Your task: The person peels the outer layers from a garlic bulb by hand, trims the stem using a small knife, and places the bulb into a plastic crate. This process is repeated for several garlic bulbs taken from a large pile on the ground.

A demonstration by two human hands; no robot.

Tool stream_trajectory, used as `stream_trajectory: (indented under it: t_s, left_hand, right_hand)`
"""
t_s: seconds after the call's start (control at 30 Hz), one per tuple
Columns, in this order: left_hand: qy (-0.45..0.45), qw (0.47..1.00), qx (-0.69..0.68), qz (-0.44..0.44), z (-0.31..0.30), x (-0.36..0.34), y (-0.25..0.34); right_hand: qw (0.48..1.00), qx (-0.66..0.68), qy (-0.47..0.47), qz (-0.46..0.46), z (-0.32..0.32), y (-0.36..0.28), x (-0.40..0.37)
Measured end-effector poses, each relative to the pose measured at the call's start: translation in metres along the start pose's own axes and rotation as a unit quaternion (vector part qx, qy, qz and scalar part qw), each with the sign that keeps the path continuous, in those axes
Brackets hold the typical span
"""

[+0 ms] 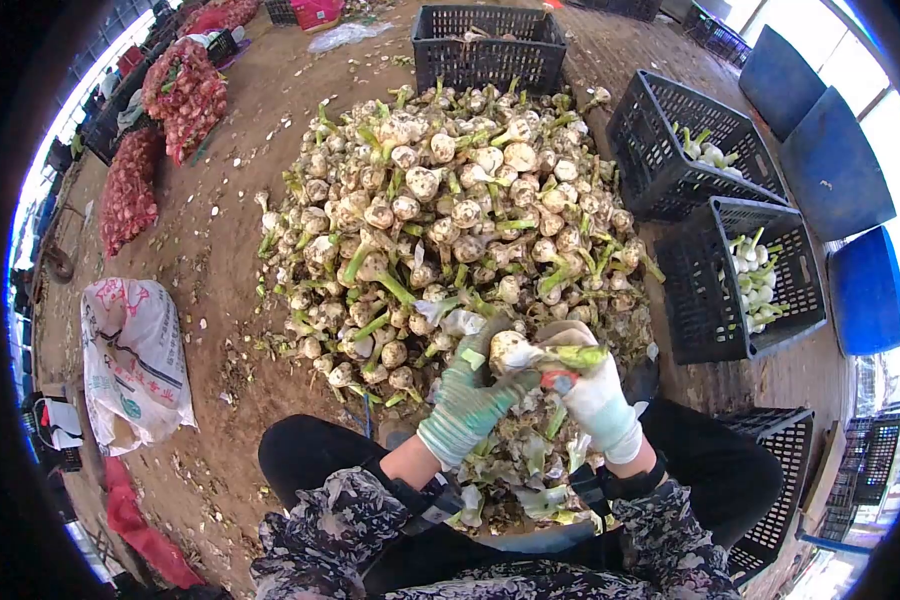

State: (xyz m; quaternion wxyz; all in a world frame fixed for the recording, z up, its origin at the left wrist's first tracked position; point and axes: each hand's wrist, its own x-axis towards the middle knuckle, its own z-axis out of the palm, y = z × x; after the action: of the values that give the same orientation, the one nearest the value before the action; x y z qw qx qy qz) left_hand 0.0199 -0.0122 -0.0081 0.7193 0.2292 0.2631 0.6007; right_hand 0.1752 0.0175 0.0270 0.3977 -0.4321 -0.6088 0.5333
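My left hand, in a green-and-white glove, is closed on a garlic bulb with loose papery skin. The bulb's green stem points right, across the fingers of my right hand. That hand wears a pale glove and is closed at the stem. A small red piece shows at its fingers; what it belongs to is hidden. Just beyond both hands rises a large heap of garlic bulbs with short stems and soil on them. Peeled skins and leaf scraps lie below, between my knees.
Black crates with whitish garlic stand at the right, one nearer and one farther. Another black crate is behind the heap. At left lie a white woven sack and red net bags of garlic. Blue panels line the right.
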Motion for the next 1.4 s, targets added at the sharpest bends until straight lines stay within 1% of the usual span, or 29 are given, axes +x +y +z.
stream_trajectory:
  t_s: [0.07, 0.13, 0.17, 0.2, 0.27, 0.3, 0.33, 0.37, 0.4, 0.47, 0.53, 0.6, 0.63, 0.67, 0.7, 0.73, 0.77, 0.8, 0.87, 0.9, 0.93, 1.0, 1.07, 1.13, 1.2, 1.23, 1.27, 1.3, 1.4]
  left_hand:
    - [0.048, 0.956, 0.288, 0.032, 0.016, -0.012, 0.019]
    - [0.036, 0.961, 0.275, -0.011, 0.024, -0.016, 0.038]
    - [0.007, 0.971, 0.219, -0.093, 0.024, -0.017, 0.042]
    - [-0.023, 0.971, 0.161, -0.175, 0.024, -0.019, 0.048]
    - [-0.140, 0.955, 0.210, -0.158, 0.016, -0.018, 0.053]
    - [-0.098, 0.964, 0.176, -0.175, 0.017, -0.017, 0.051]
    - [-0.056, 0.970, 0.142, -0.191, 0.020, -0.016, 0.048]
    - [0.008, 0.980, 0.137, -0.145, 0.023, -0.012, 0.040]
    - [0.033, 0.953, 0.299, -0.032, 0.018, -0.007, 0.032]
    - [0.005, 0.914, 0.398, 0.081, 0.015, -0.015, 0.019]
    - [0.012, 0.921, 0.385, 0.066, 0.009, -0.017, 0.018]
    - [-0.050, 0.899, 0.433, 0.037, 0.017, -0.014, 0.031]
    - [-0.022, 0.961, 0.261, -0.088, 0.027, -0.016, 0.038]
    - [-0.021, 0.961, 0.261, -0.085, 0.025, -0.017, 0.037]
    - [-0.034, 0.960, 0.272, -0.054, 0.021, -0.017, 0.035]
    - [-0.046, 0.958, 0.283, -0.024, 0.015, -0.016, 0.031]
    - [-0.058, 0.959, 0.276, -0.023, 0.005, -0.016, 0.025]
    - [-0.057, 0.960, 0.274, -0.025, 0.004, -0.015, 0.027]
    - [-0.067, 0.937, 0.343, -0.016, 0.004, -0.013, 0.031]
    - [-0.062, 0.939, 0.339, -0.017, -0.001, -0.013, 0.031]
    - [-0.062, 0.938, 0.339, -0.017, -0.002, -0.013, 0.030]
    - [-0.046, 0.936, 0.349, -0.019, -0.002, -0.012, 0.027]
    - [-0.034, 0.933, 0.353, -0.062, 0.011, -0.012, 0.032]
    - [-0.052, 0.959, 0.263, -0.097, 0.015, -0.012, 0.038]
    - [-0.078, 0.935, 0.336, -0.080, 0.006, -0.009, 0.042]
    - [-0.066, 0.938, 0.323, -0.107, 0.006, -0.008, 0.042]
    - [-0.053, 0.940, 0.308, -0.136, 0.007, -0.008, 0.041]
    - [-0.011, 0.965, 0.218, -0.146, 0.011, -0.011, 0.035]
    - [-0.031, 0.958, 0.239, -0.153, 0.013, -0.009, 0.033]
  right_hand:
    - [0.996, -0.072, 0.013, -0.055, 0.007, -0.019, 0.000]
    - [0.991, -0.085, -0.039, -0.096, -0.002, -0.030, 0.001]
    - [0.982, -0.102, -0.090, -0.127, -0.014, -0.028, 0.005]
    - [0.995, 0.015, -0.099, -0.014, -0.021, -0.029, -0.001]
    - [0.975, 0.176, -0.134, 0.013, -0.030, -0.011, -0.005]
    - [0.948, 0.275, -0.147, 0.061, -0.029, -0.016, -0.006]
    - [0.970, 0.210, -0.076, 0.097, -0.025, -0.021, -0.007]
    - [0.972, 0.187, -0.032, 0.135, -0.020, -0.023, -0.008]
    - [0.971, 0.164, 0.011, 0.173, -0.015, -0.024, -0.010]
    - [0.995, 0.040, -0.011, 0.095, -0.003, -0.027, -0.015]
    - [0.980, 0.143, -0.041, 0.135, -0.010, -0.026, -0.013]
    - [0.976, 0.189, 0.036, 0.103, -0.029, -0.004, -0.005]
    - [0.978, 0.145, 0.073, 0.128, -0.041, 0.026, -0.002]
    - [0.977, 0.102, 0.109, 0.153, -0.050, 0.056, -0.003]
    - [0.988, -0.085, -0.013, 0.125, -0.051, 0.068, -0.013]
    - [0.949, -0.269, -0.134, 0.093, -0.049, 0.079, -0.028]
    - [0.863, -0.405, -0.266, 0.142, -0.041, 0.095, -0.041]
    - [0.850, -0.413, -0.324, 0.044, -0.044, 0.104, -0.047]
    - [0.825, -0.412, -0.290, 0.257, -0.036, 0.054, -0.026]
    - [0.868, -0.353, -0.280, 0.208, -0.041, 0.052, -0.020]
    - [0.841, -0.350, -0.315, 0.268, -0.047, 0.046, -0.010]
    - [0.961, -0.099, -0.233, 0.113, -0.050, 0.036, -0.009]
    - [0.963, -0.081, -0.223, 0.127, -0.036, 0.023, 0.001]
    - [0.964, -0.060, -0.218, 0.138, -0.033, 0.004, 0.009]
    - [0.939, 0.040, -0.259, 0.224, -0.034, -0.019, 0.011]
    - [0.946, 0.056, -0.282, 0.153, -0.043, -0.005, 0.013]
    - [0.954, 0.122, -0.216, 0.167, -0.043, -0.002, 0.008]
    - [0.948, 0.137, -0.230, 0.172, -0.043, -0.003, 0.006]
    - [0.947, 0.108, -0.213, 0.215, -0.023, -0.012, 0.006]
